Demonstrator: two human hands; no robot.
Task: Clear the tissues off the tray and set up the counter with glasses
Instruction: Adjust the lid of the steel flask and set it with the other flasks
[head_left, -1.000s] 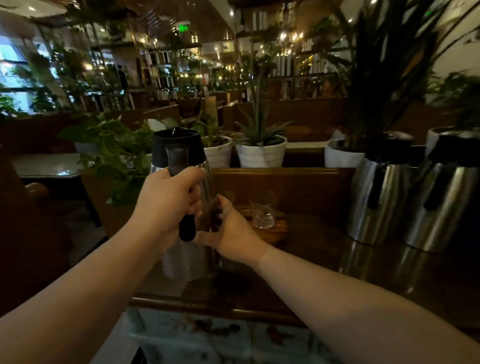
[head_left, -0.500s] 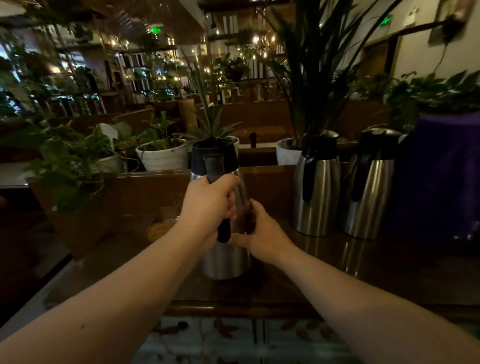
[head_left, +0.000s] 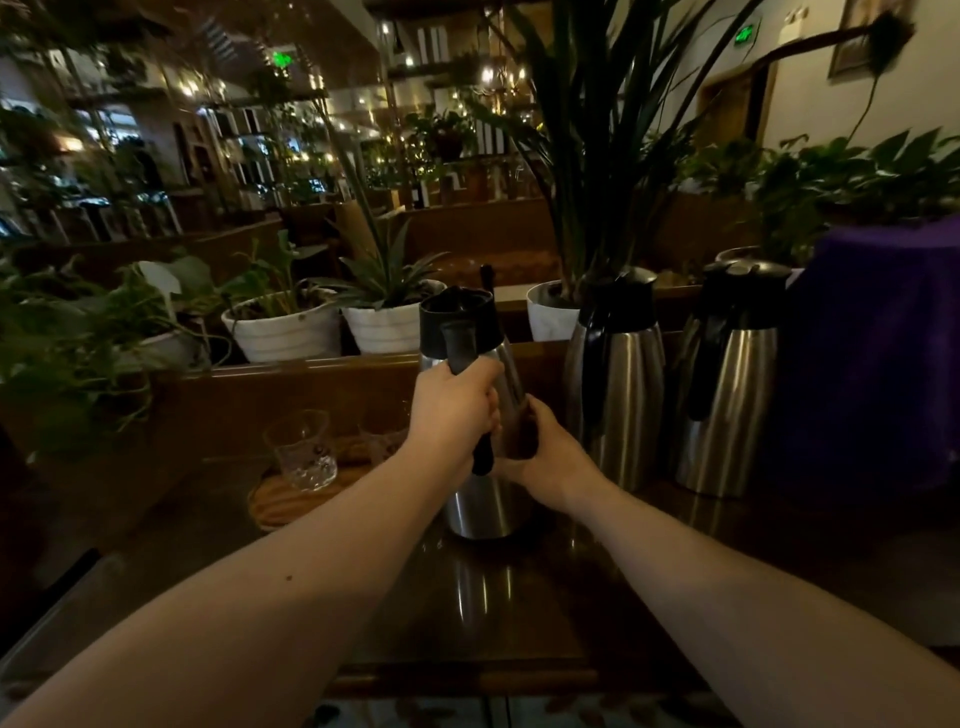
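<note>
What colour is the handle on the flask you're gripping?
Black, on the flask with its silver steel body; head view, under the left hand.

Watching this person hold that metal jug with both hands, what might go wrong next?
The left hand grips the steel carafe by its handle and the right hand steadies its side. Swung sideways, it might knock the glass on the round wooden coaster, or bump the neighbouring carafe. The glossy counter looks slippery.

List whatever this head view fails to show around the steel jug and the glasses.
- Head view: second clear glass on round wooden tray, mostly hidden by the left hand.
- Steel jug: the right hand covers its side; the grip is unclear.
- Tissues: none discernible; too dark.
</note>
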